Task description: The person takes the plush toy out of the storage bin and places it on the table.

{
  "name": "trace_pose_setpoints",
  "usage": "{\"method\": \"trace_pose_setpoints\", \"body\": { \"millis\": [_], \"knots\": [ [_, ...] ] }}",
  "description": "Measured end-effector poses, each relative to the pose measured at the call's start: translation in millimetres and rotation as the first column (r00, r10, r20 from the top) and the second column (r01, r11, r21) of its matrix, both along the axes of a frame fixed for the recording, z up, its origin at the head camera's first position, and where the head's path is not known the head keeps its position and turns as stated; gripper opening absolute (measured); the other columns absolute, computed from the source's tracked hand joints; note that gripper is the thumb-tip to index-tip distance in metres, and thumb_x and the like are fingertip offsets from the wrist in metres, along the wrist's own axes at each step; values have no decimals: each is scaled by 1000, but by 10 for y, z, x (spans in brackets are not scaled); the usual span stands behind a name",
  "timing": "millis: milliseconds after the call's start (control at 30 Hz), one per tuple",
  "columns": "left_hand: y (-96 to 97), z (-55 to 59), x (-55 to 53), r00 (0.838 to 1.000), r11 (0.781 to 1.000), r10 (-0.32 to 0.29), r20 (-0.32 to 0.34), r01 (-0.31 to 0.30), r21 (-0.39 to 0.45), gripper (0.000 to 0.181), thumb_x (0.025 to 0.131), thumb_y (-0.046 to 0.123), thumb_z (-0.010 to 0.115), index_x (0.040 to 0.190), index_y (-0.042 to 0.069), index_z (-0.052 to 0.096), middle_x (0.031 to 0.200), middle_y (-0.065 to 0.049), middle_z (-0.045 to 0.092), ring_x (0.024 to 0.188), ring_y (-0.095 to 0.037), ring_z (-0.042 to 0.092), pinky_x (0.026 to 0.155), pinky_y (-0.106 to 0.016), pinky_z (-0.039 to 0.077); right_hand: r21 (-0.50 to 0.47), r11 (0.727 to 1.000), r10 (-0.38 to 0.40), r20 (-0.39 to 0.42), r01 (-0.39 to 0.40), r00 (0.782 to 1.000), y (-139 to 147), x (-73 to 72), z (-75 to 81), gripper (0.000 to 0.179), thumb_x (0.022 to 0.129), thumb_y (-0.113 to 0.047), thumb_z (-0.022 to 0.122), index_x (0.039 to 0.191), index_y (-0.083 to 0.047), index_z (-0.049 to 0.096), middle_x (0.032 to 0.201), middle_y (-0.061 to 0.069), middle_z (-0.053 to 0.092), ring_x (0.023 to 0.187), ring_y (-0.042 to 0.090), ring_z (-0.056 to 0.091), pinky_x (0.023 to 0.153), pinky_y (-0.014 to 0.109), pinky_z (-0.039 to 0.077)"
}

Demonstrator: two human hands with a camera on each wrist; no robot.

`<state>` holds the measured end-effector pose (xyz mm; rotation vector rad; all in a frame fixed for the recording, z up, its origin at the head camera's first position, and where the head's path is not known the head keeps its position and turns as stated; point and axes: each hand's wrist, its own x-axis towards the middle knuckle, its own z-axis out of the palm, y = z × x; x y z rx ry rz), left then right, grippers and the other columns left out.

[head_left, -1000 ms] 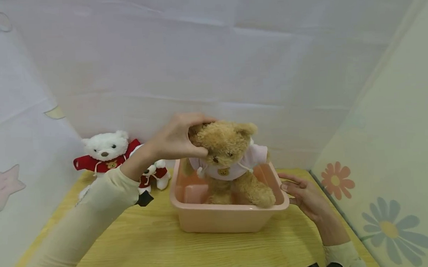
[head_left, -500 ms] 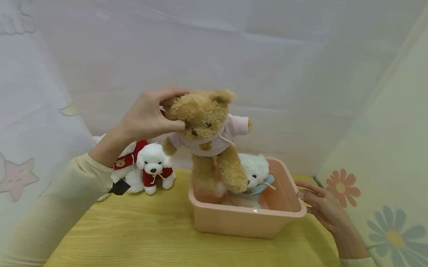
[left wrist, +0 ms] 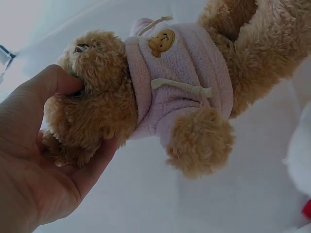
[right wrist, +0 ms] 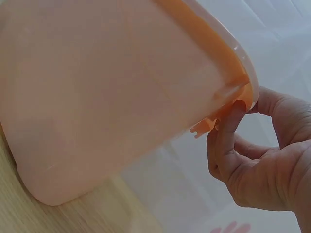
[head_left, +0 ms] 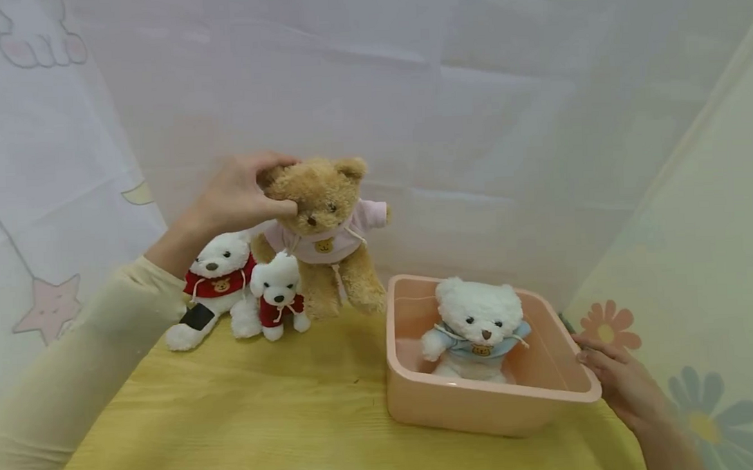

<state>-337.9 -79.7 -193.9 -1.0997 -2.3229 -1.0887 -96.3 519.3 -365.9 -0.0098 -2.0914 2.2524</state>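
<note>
My left hand (head_left: 247, 191) grips a brown teddy bear (head_left: 324, 247) by the side of its head, thumb across the face near one eye. The bear wears a pink hoodie and hangs upright, left of a peach plastic bin (head_left: 463, 405). In the left wrist view its fluffy arm and legs (left wrist: 265, 58) stretch away from the hand. Inside the bin sits a white teddy bear (head_left: 479, 314) in a light blue hoodie. My right hand (head_left: 630, 378) holds the bin's right end; the right wrist view has its fingers (right wrist: 226, 131) curled at the rim.
To the left, a white bear (head_left: 222, 268) in a red hoodie and a small white plush dog (head_left: 279, 294) in red sit on the yellow wooden table (head_left: 252, 405). Pale cloth (head_left: 371, 90) hangs behind, with printed flowers (head_left: 610, 330) on the right side.
My left hand has lifted the brown teddy bear out of the bin and carried it left, beside the plush dog. The white bear in blue inside the bin has come into view.
</note>
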Motion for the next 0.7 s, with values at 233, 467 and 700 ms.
{"method": "trace_pose_setpoints", "body": {
  "millis": [233, 467, 700],
  "knots": [
    [290, -382, -307, 995, 996, -61, 84, 66, -58, 65, 84, 18, 81, 145, 12, 58, 130, -8, 63, 97, -22, 63, 80, -43, 52, 13, 999, -46, 40, 46, 998, 161, 152, 69, 41, 108, -1, 44, 129, -23, 71, 122, -5, 64, 97, 16, 68, 74, 34, 57],
    [569, -722, -584, 986, 976, -98, 135, 122, -179, 64, 84, 16, 79, 144, 4, 58, 133, -15, 61, 91, -25, 60, 77, -43, 49, -39, 999, -16, 32, 17, 999, 151, 223, 70, 43, 108, 1, 42, 131, -22, 70, 126, -7, 65, 104, 16, 68, 77, 34, 57],
    [682, -1003, -779, 959, 953, -108, 263, 175, -248, 66, 85, 14, 80, 145, 3, 56, 134, -18, 59, 110, -31, 60, 89, -48, 50, -60, 998, 5, 21, -3, 1000, 83, 257, 50, 44, 108, 1, 42, 130, -22, 71, 123, -1, 67, 104, 19, 69, 77, 34, 58]
  ]
}}
